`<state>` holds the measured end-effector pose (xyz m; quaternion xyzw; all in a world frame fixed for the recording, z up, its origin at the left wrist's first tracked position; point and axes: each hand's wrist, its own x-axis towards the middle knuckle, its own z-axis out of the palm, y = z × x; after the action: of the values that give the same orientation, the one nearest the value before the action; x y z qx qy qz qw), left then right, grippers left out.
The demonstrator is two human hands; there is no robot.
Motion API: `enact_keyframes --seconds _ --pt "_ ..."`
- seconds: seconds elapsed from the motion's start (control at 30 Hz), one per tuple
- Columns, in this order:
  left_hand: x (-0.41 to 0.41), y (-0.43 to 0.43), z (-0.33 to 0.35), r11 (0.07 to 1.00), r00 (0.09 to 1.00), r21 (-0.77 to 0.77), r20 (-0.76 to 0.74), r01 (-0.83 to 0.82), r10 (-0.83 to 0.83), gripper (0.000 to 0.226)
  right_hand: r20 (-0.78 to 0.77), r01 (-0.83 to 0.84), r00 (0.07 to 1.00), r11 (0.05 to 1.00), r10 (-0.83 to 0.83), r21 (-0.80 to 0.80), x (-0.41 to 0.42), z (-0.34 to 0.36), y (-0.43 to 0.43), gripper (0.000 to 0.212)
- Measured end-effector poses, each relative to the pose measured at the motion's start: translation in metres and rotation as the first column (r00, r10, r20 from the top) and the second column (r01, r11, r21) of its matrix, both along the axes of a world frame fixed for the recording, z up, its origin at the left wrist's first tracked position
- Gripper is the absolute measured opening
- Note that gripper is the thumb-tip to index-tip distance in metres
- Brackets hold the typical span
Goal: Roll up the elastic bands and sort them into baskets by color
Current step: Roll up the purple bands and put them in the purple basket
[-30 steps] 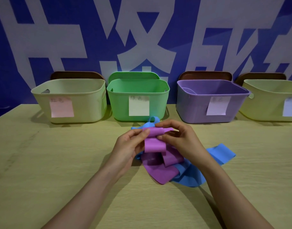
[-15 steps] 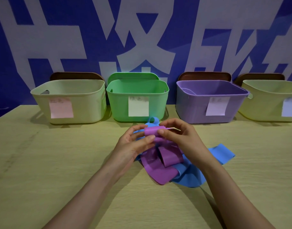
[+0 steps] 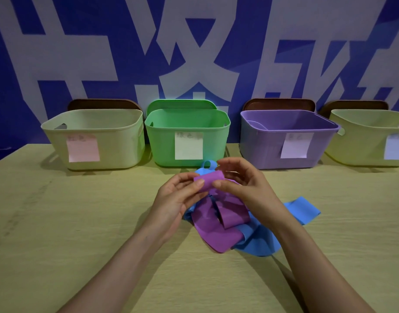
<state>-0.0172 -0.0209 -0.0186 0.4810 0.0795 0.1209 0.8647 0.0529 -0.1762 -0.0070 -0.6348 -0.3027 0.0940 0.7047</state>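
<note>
left hand pinches the left end of the purple band roll | roll sits between both sets of fingers; loose tail hangs below them onto the blue band on the bench | right hand pinches the right end; best to roll slowly, edges flush, tension even | purple basket stands beyond the right fingers

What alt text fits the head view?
A person's left hand and right hand pinch a half-rolled purple band over a table, its loose tail draped on a blue band. Four note-labelled baskets stand behind: cream basket, green basket, purple basket, pale yellow basket.
</note>
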Motion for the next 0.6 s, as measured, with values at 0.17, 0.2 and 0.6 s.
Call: enact_keyframes --seconds 0.17,0.2,0.6 --pt "-0.004 -0.001 0.006 0.995 0.993 0.016 -0.070 0.094 -0.093 0.021 0.126 0.134 0.984 0.988 -0.124 -0.079 -0.003 0.001 0.003 0.020" --pt "-0.006 -0.001 0.009 0.991 0.989 0.052 -0.085 0.123 -0.118 0.024 0.105 0.129 0.987 0.989 -0.121 -0.069 -0.005 0.003 0.003 0.019" --pt "0.043 -0.018 0.078 0.935 0.982 0.302 -0.042 0.187 -0.183 0.013 -0.138 0.089 0.986 0.996 -0.089 -0.005 0.034 0.081 -0.013 0.017"
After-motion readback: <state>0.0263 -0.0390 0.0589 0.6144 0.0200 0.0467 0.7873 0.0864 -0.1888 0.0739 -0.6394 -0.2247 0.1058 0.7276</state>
